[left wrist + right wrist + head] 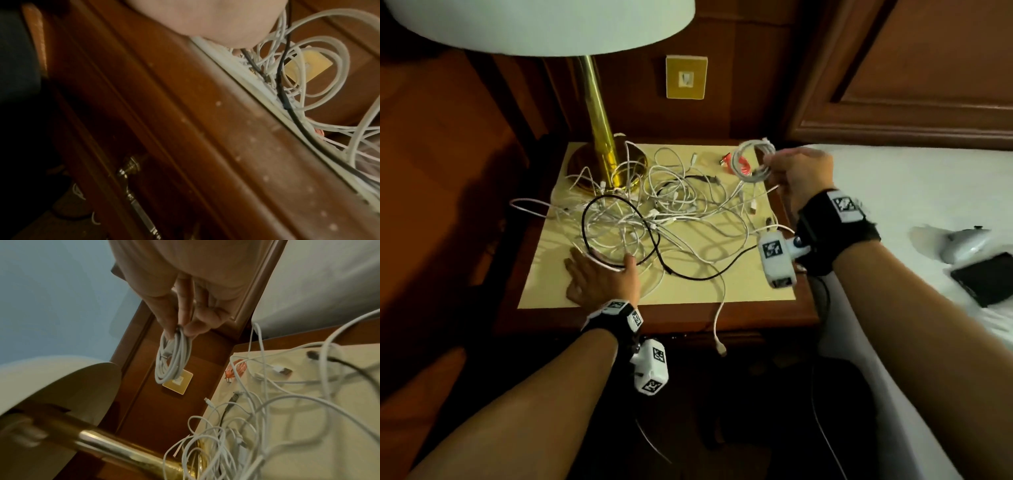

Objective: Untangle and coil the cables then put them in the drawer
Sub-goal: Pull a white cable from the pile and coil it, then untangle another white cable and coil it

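Note:
A tangle of white cables (674,209) with a black cable (654,240) looped through it covers the cream top of the nightstand (544,291). My left hand (592,274) lies flat on the front left of the top, its straight fingers touching the edge of the tangle. My right hand (770,164) is raised over the back right corner and pinches a coiled white cable (755,159) between thumb and fingers (185,324); the coil (174,356) hangs free. A small red coiled cable (736,163) lies on the top behind it. In the left wrist view a brass drawer handle (131,177) shows below the top.
A brass lamp (599,113) with a wide white shade stands at the back left, with cables around its base. One white cable end (719,332) dangles over the front edge. A bed (911,192) lies to the right, with a black flat object (986,279) on it. A wall plate (686,77) is behind.

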`<action>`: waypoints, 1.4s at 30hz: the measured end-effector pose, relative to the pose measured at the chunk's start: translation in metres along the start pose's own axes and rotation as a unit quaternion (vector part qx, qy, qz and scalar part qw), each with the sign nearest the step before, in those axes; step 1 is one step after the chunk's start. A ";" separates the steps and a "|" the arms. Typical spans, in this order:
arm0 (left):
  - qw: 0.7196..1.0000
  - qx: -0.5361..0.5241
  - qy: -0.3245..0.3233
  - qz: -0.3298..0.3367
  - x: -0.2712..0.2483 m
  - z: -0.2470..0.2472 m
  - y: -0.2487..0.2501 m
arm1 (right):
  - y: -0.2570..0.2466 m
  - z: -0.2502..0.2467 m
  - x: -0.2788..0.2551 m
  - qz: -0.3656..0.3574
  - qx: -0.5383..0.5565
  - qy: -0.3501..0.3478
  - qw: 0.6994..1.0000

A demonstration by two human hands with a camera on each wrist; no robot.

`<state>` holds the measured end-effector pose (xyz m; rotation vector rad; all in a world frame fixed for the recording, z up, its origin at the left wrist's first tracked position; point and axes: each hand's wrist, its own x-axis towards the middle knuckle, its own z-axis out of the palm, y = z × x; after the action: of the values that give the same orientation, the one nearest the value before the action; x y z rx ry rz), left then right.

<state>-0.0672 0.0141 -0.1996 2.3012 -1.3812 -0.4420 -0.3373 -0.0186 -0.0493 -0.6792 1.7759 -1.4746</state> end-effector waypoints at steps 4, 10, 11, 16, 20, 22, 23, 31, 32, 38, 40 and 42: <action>0.999 0.042 0.012 0.004 0.006 0.012 -0.003 | -0.002 0.033 0.051 0.018 -0.077 -0.024 0.997; 0.997 0.074 0.029 0.015 0.009 0.017 -0.005 | 0.011 0.075 0.098 0.060 -0.173 -0.051 0.982; 0.997 0.075 0.025 0.011 0.009 0.017 -0.004 | 0.016 0.079 0.096 0.023 -0.284 -0.030 0.958; 0.997 0.079 0.020 0.011 0.007 0.015 -0.003 | 0.013 0.084 0.105 0.024 -0.250 0.025 0.968; 0.996 0.080 0.021 0.010 0.006 0.012 -0.002 | 0.006 0.079 0.089 -0.093 -0.377 -0.046 0.921; 0.997 0.079 0.020 0.011 0.007 0.012 -0.002 | 0.004 0.072 0.071 -0.162 -0.497 -0.119 0.844; 0.997 0.074 0.018 0.011 0.006 0.011 -0.002 | 0.004 0.067 0.060 -0.171 -0.546 -0.157 0.805; 1.000 -0.022 0.012 -0.014 0.007 0.009 -0.011 | 0.040 0.039 0.010 -0.251 -0.609 -0.244 0.712; 1.000 -0.027 0.013 -0.010 0.006 0.008 -0.010 | 0.047 0.040 0.003 -0.271 -0.588 -0.247 0.721; 0.999 -0.042 0.020 0.005 0.003 0.004 -0.011 | 0.099 0.040 -0.045 -0.205 -0.565 -0.346 0.721; 0.998 -0.052 0.017 0.007 0.003 0.002 -0.009 | 0.113 0.037 -0.051 -0.221 -0.524 -0.317 0.759; 0.998 -0.059 0.001 0.011 0.003 0.000 -0.010 | 0.115 0.036 -0.054 -0.229 -0.482 -0.275 0.800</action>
<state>-0.0579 0.0153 -0.2046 2.1893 -1.3431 -0.5009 -0.2707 0.0260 -0.1540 -1.9345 1.8453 -0.3749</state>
